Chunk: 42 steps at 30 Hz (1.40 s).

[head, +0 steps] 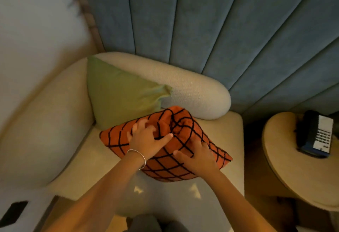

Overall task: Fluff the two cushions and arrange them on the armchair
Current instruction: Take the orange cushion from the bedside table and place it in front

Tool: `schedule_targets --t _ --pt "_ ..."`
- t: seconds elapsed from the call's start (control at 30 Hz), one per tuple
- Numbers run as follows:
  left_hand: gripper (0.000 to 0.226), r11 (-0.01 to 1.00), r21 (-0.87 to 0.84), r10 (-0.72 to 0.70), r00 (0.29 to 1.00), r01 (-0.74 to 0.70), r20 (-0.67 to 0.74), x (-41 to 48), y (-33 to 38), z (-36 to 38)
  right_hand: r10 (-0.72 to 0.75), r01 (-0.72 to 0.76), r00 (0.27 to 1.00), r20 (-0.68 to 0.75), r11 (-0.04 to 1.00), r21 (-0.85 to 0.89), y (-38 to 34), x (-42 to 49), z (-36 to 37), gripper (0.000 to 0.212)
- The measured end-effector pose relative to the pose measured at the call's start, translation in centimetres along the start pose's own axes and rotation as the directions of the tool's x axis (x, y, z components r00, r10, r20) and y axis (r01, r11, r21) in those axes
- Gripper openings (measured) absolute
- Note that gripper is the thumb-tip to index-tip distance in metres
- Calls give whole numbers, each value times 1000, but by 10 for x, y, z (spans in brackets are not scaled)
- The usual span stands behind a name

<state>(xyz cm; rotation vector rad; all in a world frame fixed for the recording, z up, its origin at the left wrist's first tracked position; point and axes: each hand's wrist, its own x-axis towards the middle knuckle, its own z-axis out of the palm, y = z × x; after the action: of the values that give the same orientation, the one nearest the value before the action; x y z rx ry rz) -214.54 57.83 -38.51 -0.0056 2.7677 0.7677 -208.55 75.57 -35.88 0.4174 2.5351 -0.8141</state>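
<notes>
Both of your hands are on the orange grid-patterned cushion [165, 147], which lies flat on the seat of the cream armchair [45, 121], its far corner just in front of the green cushion [121, 94] propped in the back corner against the backrest. Your left hand [146, 138] has its fingers curled into a bunched fold of the cover near the top, while your right hand [200, 156] lies spread and pressing on the near right side, not closed around anything. The risk is that you pull cover fabric rather than filling, leaving the top corner puckered instead of plumped. A hard shove toward the back could also knock the green cushion over or out of its corner. The orange cushion's right corner sits near the seat's open edge, so a sideways push might slide it off toward the round side table [286, 167] and the telephone [315, 134] there.
</notes>
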Motion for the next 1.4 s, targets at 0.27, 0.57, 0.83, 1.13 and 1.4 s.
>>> schedule_targets --t 0.27,0.57,0.83,1.13,1.4 --pt "37 937 266 219 974 -225 55 20 9 -7 -504 474 856 -112 853 -217 -12 46 -33 45" --pt "65 803 385 329 876 -456 352 -3 12 6 -283 361 932 225 719 -594 -16 54 -3 37" --pt "68 846 240 369 847 -477 384 3 6 16 -421 421 905 59 870 -255 29 49 -22 26" --pt "99 876 155 394 862 -458 317 20 -10 -1 -176 110 984 25 714 692 22 40 -44 23" --pt "30 901 247 271 907 -357 323 27 -18 5 -313 378 902 298 906 -191 38 40 -22 136"
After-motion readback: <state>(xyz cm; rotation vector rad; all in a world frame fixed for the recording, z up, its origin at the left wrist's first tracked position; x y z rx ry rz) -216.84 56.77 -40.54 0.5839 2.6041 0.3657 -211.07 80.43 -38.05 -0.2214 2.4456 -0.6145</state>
